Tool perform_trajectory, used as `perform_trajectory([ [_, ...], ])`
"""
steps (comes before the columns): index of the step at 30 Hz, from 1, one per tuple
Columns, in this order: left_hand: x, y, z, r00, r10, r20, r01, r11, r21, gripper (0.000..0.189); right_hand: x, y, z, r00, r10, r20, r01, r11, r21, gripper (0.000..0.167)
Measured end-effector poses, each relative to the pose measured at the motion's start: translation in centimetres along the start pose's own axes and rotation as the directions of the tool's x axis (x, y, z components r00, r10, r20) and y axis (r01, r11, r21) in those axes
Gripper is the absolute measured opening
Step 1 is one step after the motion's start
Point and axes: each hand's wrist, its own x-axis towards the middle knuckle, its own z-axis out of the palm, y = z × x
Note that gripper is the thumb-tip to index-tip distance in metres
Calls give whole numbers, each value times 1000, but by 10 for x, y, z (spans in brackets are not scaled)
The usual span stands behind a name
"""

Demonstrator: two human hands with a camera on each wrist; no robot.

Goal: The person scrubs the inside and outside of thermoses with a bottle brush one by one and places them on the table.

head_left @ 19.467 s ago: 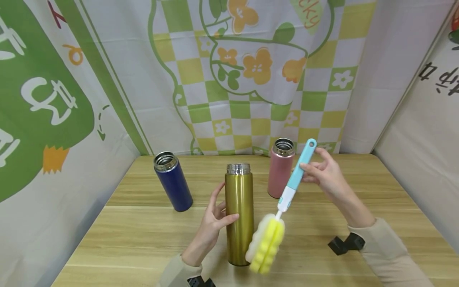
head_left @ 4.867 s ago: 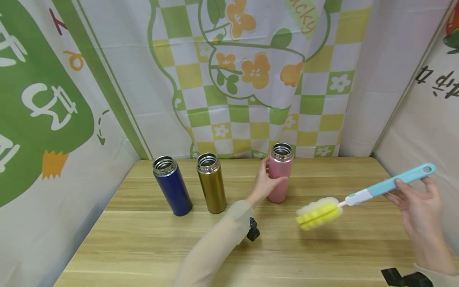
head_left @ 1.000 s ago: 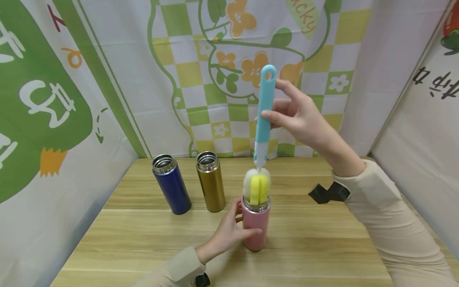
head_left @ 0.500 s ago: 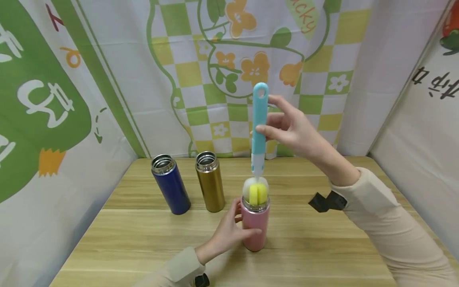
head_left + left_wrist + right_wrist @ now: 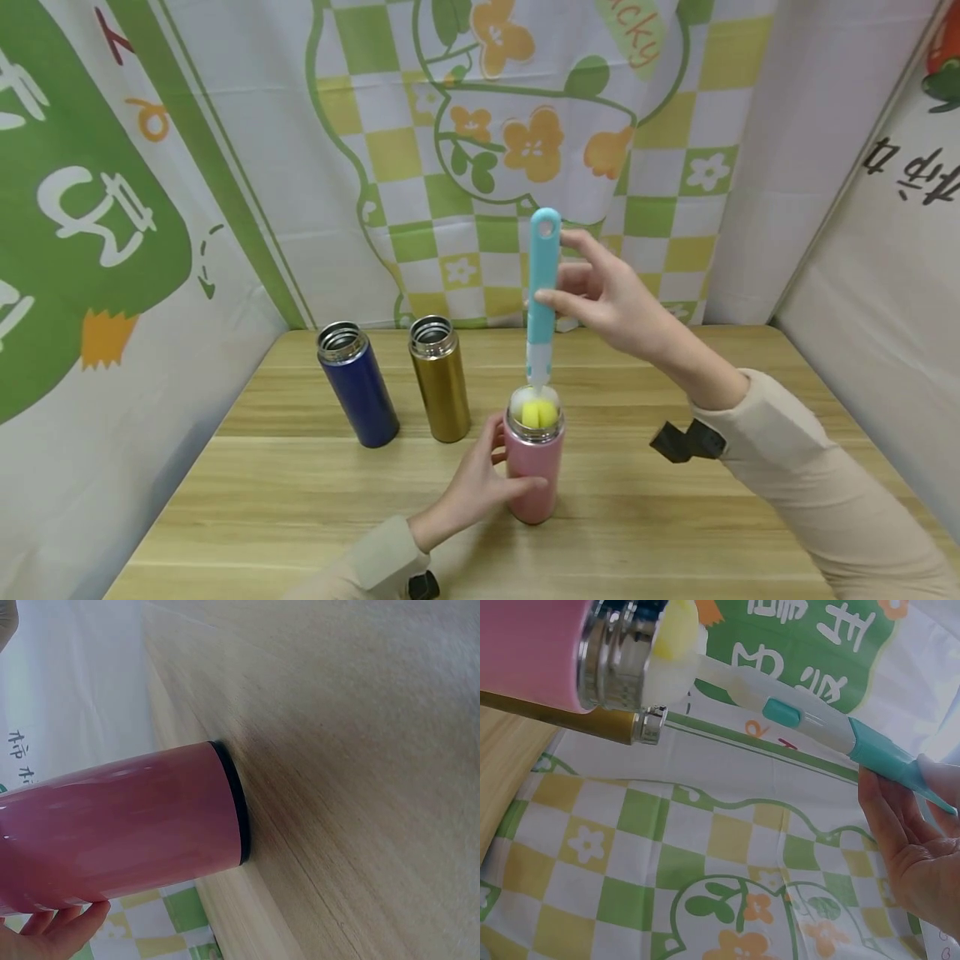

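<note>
A pink thermos bottle (image 5: 536, 467) stands upright and uncapped on the wooden table. My left hand (image 5: 480, 483) grips its side, thumb across the front and fingers behind; the left wrist view shows the bottle's black base (image 5: 234, 802) on the wood. Above it, my right hand (image 5: 611, 292) pinches the turquoise handle of a bottle brush (image 5: 544, 275) between thumb and fingers. The brush is held nearly vertical. Most of its yellow and white sponge head (image 5: 676, 652) sits inside the steel mouth, with only the top showing; the rest is hidden in the bottle.
To the left stand a blue thermos bottle (image 5: 358, 387) and a gold thermos bottle (image 5: 441, 383), both upright with open mouths. The wooden table (image 5: 660, 533) runs back to a patterned cloth (image 5: 480, 242), with cloth walls on both sides.
Over the last second the right hand has lowered the brush, and its sponge has sunk deeper into the pink bottle. Earlier, the gold bottle moved from the front to beside the blue one.
</note>
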Motion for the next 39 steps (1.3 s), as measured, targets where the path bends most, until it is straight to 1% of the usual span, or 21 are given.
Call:
perform_trajectory([
  [4, 0, 0, 0, 1000, 11, -9, -11, 1000, 5, 72, -5, 4, 6, 1000, -17, 6, 17, 1000, -19, 49],
  [6, 0, -3, 1, 999, 29, -16, -29, 1000, 7, 72, -10, 9, 11, 999, -13, 32, 14, 1000, -25, 47],
  [8, 1, -9, 3, 999, 33, -23, -33, 999, 4, 72, -17, 18, 18, 998, -2, 62, 4, 999, -35, 45],
  [10, 2, -18, 5, 999, 29, -28, -29, 1000, 5, 73, -24, 25, 23, 997, 26, 72, -23, 998, -52, 44],
  [12, 2, -26, 7, 999, 23, -29, -22, 1000, 9, 74, -31, 32, 27, 997, 52, 55, -48, 997, -66, 43],
  [15, 1, -36, 10, 1000, 7, -24, -7, 1000, -3, 76, -37, 36, 28, 996, 85, 1, -85, 995, -59, 43],
  [19, -1, -43, 13, 1000, -2, -17, 1, 999, -42, 84, -40, 38, 28, 994, 105, -13, -106, 994, -31, 43],
  [24, 0, -48, 15, 1000, -7, -11, 6, 998, -61, 94, -40, 39, 26, 992, 117, -36, -118, 993, -11, 41],
  [27, 0, -49, 14, 999, -13, -30, 12, 999, -37, 95, -42, 41, 23, 991, 124, -54, -123, 992, 32, 39],
  [29, 0, -48, 12, 999, -17, -52, 17, 1000, -9, 93, -45, 44, 21, 990, 125, -69, -119, 989, 87, 37],
  [32, -1, -47, 7, 996, -5, -91, 7, 1000, 25, 91, -50, 48, 16, 987, 114, -114, -93, 980, 177, 36],
  [33, -1, -46, 5, 994, 8, -105, -5, 1000, 28, 91, -52, 49, 14, 985, 110, -132, -81, 975, 208, 36],
  [34, -2, -40, 3, 993, 18, -117, -15, 999, 31, 89, -55, 51, 13, 982, 112, -153, -74, 970, 233, 36],
  [36, -2, -39, -1, 988, 61, -140, -55, 997, 51, 88, -59, 53, 9, 973, 124, -197, -65, 958, 281, 35],
  [39, -4, -34, -6, 979, 114, -167, -100, 991, 90, 85, -66, 56, 5, 957, 147, -249, -46, 927, 372, 34],
])
